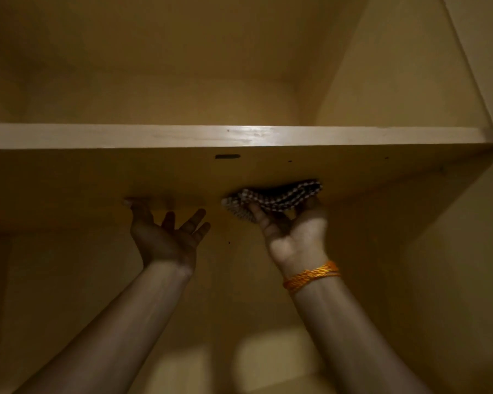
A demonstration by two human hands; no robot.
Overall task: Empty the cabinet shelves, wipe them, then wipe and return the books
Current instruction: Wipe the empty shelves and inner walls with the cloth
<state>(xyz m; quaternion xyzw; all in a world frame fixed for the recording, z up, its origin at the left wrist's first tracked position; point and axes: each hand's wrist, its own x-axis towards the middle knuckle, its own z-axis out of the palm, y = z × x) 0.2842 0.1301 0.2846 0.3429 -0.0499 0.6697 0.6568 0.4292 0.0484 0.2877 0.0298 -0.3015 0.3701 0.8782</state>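
I see both arms raised at frame centre. Right hand (292, 231) presses a checked cloth (276, 197) against the shelf (239, 172) underside, fingers curled round it. Left hand (165, 237) spread, palm up, holding nothing

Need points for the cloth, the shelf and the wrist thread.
cloth (279, 196), head view, middle of the checked fabric pressed under the shelf.
shelf (239, 135), head view, front edge of the board.
wrist thread (310, 275), head view, the orange band on the right wrist.

shelf (239, 136) overhead — open compartment below, side wall (453, 251) right
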